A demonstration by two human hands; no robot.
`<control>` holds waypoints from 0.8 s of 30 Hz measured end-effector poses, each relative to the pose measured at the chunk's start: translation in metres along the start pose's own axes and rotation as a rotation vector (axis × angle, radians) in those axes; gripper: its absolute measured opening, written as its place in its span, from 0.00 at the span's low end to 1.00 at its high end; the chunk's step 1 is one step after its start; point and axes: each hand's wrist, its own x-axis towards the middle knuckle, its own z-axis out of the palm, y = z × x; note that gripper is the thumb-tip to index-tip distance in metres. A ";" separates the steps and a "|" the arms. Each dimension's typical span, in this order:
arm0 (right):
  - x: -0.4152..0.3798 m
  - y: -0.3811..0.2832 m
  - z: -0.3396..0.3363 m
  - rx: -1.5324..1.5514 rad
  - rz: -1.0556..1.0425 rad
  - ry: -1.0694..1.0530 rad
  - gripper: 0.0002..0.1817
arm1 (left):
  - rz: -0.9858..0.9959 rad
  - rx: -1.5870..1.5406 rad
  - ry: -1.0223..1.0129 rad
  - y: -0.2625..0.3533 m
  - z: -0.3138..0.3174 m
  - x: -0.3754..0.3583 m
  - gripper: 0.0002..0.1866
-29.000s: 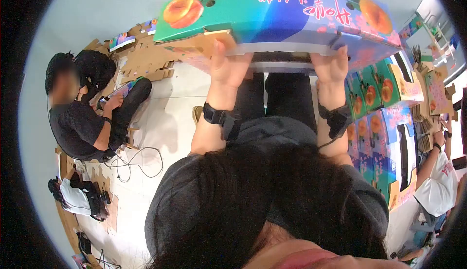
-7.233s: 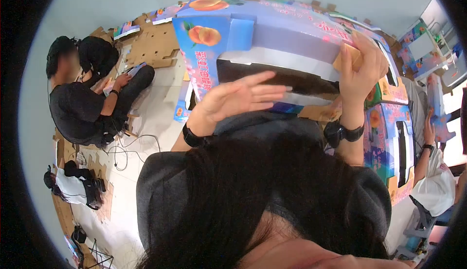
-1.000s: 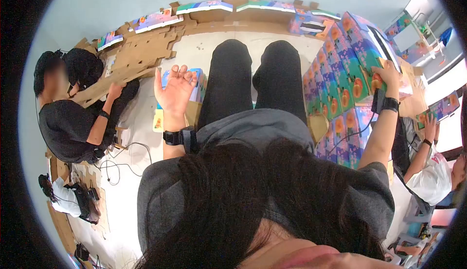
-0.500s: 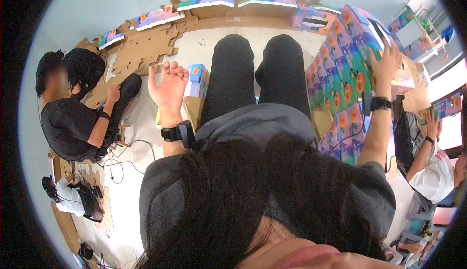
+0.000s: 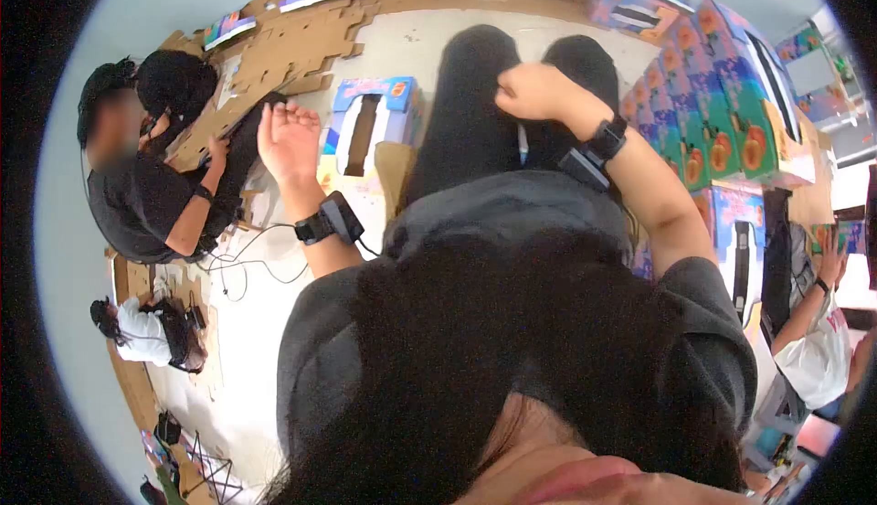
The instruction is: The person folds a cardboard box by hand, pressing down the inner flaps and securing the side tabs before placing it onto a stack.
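Note:
My left hand [image 5: 290, 144] is raised palm up on the left side, open, its fingers loosely bent and nothing in it. Beside it, to the right, stands a printed blue-and-purple carton [image 5: 391, 94] with a dark slot in its top. My right hand [image 5: 537, 92] is over my thighs near the knees, back of the hand showing and fingers curled in; whatever they may hold is hidden. To its right rises a stack of printed cartons [image 5: 722, 94] with peach pictures and slotted tops. Both wrists wear black straps with small dark modules.
Another person [image 5: 146, 199] sits at the left, holding a cardboard piece [image 5: 206, 135]. Flattened cardboard [image 5: 292, 43] lies behind. Cables [image 5: 239, 263] run over the floor at left. Another person in white [image 5: 818, 350] is at the right, and one more [image 5: 146, 336] sits far left.
My right hand has left the top of the carton stack, swung left over my thighs and curled closed. My left hand stays raised and open. The view has turned toward the left.

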 end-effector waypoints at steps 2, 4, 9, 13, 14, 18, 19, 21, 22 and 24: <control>0.005 -0.008 -0.011 -0.030 0.043 -0.102 0.21 | 0.017 0.025 0.209 0.009 -0.020 0.002 0.10; 0.002 0.001 -0.019 0.005 0.040 -0.242 0.20 | 0.007 0.033 0.383 0.016 -0.065 0.000 0.11; -0.012 0.018 -0.022 0.123 0.027 -0.378 0.16 | 0.082 -0.040 0.776 0.002 -0.158 -0.004 0.11; -0.020 0.020 -0.001 0.189 0.097 -0.396 0.14 | -0.018 0.512 0.543 -0.045 -0.238 -0.006 0.12; -0.021 0.017 0.004 0.153 0.091 -0.389 0.14 | -0.046 0.780 0.732 -0.071 -0.219 -0.006 0.16; -0.020 0.014 0.017 0.120 0.056 -0.350 0.11 | -0.151 2.211 0.248 -0.122 -0.229 -0.001 0.41; -0.017 0.015 0.017 0.130 0.044 -0.369 0.11 | -0.085 2.517 0.067 -0.133 -0.222 -0.001 0.48; -0.010 0.018 0.015 0.211 0.038 -0.411 0.11 | -0.269 2.586 0.000 -0.144 -0.224 0.007 0.57; -0.006 0.020 0.014 0.250 0.035 -0.429 0.11 | -0.358 2.617 -0.034 -0.149 -0.225 0.013 0.62; -0.001 0.022 0.009 0.239 0.019 -0.496 0.10 | -0.622 2.595 -0.024 -0.154 -0.227 0.025 0.68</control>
